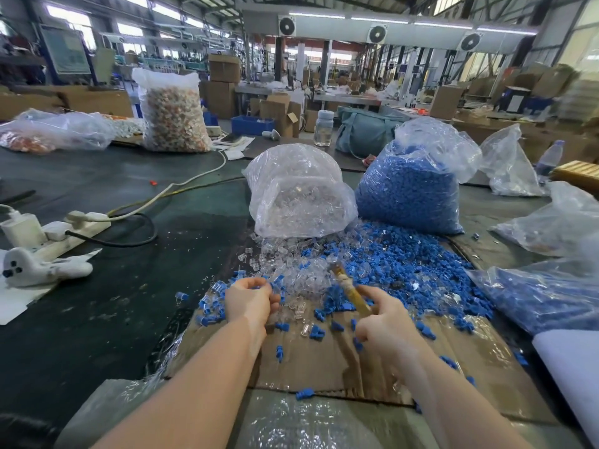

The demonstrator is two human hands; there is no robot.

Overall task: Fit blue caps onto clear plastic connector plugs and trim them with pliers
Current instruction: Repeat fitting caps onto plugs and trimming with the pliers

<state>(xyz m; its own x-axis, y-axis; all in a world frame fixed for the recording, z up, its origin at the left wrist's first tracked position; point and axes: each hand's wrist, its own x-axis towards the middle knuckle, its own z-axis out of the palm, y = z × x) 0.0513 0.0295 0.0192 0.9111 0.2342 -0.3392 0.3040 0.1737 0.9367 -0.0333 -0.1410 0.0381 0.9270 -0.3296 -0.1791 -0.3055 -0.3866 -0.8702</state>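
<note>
Loose blue caps (398, 267) and clear plugs (285, 270) lie heaped on a flattened cardboard sheet (311, 361) in front of me. My left hand (251, 301) has its fingers curled over small pieces at the heap's near left edge; what it pinches is too small to tell. My right hand (384, 322) grips the yellowish handles of the pliers (351, 291), whose blurred tip points up and away over the heap. Behind the heap stand a bag of clear plugs (301, 192) and a bag of blue caps (415, 186).
A power strip (69, 233) with cables and a white seal-shaped toy (42, 268) lie at the left. Further plastic bags (547, 293) crowd the right side. A bottle (323, 128), a teal bag and cardboard boxes stand farther back.
</note>
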